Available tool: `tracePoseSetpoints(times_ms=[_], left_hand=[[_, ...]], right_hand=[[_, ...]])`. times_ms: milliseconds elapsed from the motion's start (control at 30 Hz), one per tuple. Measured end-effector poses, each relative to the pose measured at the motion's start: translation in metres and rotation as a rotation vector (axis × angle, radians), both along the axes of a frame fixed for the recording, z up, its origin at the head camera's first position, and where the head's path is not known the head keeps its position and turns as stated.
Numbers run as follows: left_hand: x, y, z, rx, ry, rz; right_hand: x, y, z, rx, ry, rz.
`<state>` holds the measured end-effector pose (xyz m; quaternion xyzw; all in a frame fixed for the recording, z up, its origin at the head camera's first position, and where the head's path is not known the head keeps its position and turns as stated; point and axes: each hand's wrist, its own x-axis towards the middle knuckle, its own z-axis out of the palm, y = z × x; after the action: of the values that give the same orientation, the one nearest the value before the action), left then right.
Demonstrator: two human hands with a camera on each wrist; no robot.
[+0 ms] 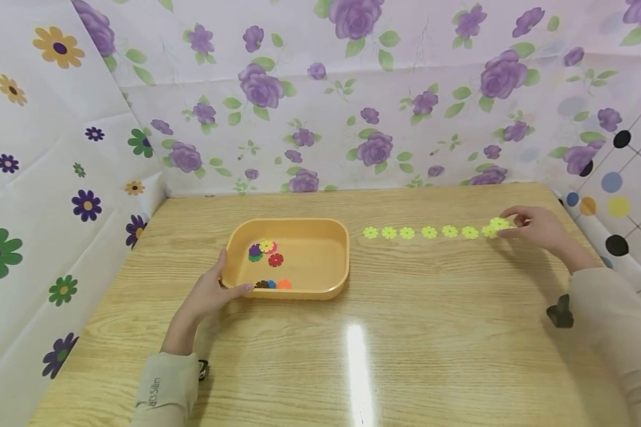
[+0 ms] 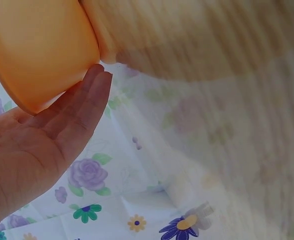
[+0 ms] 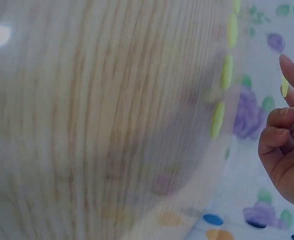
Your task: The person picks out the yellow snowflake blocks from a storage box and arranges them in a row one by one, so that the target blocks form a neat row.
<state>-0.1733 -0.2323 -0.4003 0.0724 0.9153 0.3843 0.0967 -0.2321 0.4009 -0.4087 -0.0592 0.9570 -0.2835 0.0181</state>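
Observation:
My left hand (image 1: 210, 293) holds the left front corner of an orange plastic tray (image 1: 320, 292), fingers along its left side and thumb at the front rim. In the left wrist view, the fingers (image 2: 84, 100) lie against the tray's outer wall. Between thumb and fingers, my right hand (image 1: 539, 228) pinches a yellow-green flower-shaped disc (image 1: 499, 223), seen edge-on in the right wrist view. That disc is just above the right end of a row of several like discs (image 1: 429, 232) on the table, overlapping the last one in the head view.
Inside the tray lie several flower discs, among them a red one (image 1: 276, 260), a yellow one (image 1: 266, 246) and an orange one (image 1: 283, 284). The wooden table (image 1: 432, 338) meets a flower-printed cloth (image 1: 320, 118) at the back, with patterned cloth at both sides.

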Motion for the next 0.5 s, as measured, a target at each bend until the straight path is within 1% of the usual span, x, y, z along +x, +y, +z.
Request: tracePoseSetpoints(times_ms=[67, 100, 167, 300, 333, 400, 500], left_hand=[[0.0, 0.0, -0.001, 0.0, -0.002, 0.002], [-0.001, -0.001, -0.001, 0.0, -0.001, 0.002], [-0.001, -0.001, -0.001, 0.001, 0.002, -0.001], [-0.001, -0.001, -0.002, 0.002, 0.002, 0.002], [-0.001, -0.001, -0.002, 0.002, 0.001, 0.003], [-0.001, -0.002, -0.002, 0.004, 0.0, 0.006], [-0.001, -0.002, -0.002, 0.006, 0.0, 0.006]], right_hand=[[-0.001, 0.01, -0.002, 0.0, -0.028, -0.035], [-0.002, 0.015, -0.003, -0.016, -0.039, -0.053], [-0.003, 0.025, -0.005, -0.024, -0.044, -0.076], [-0.002, 0.041, -0.004, -0.018, -0.066, -0.116], [-0.001, 0.045, -0.004, 0.0, -0.074, -0.121], [0.001, 0.05, -0.004, 0.006, -0.109, -0.131], [0.002, 0.057, -0.007, -0.012, -0.164, -0.152]])
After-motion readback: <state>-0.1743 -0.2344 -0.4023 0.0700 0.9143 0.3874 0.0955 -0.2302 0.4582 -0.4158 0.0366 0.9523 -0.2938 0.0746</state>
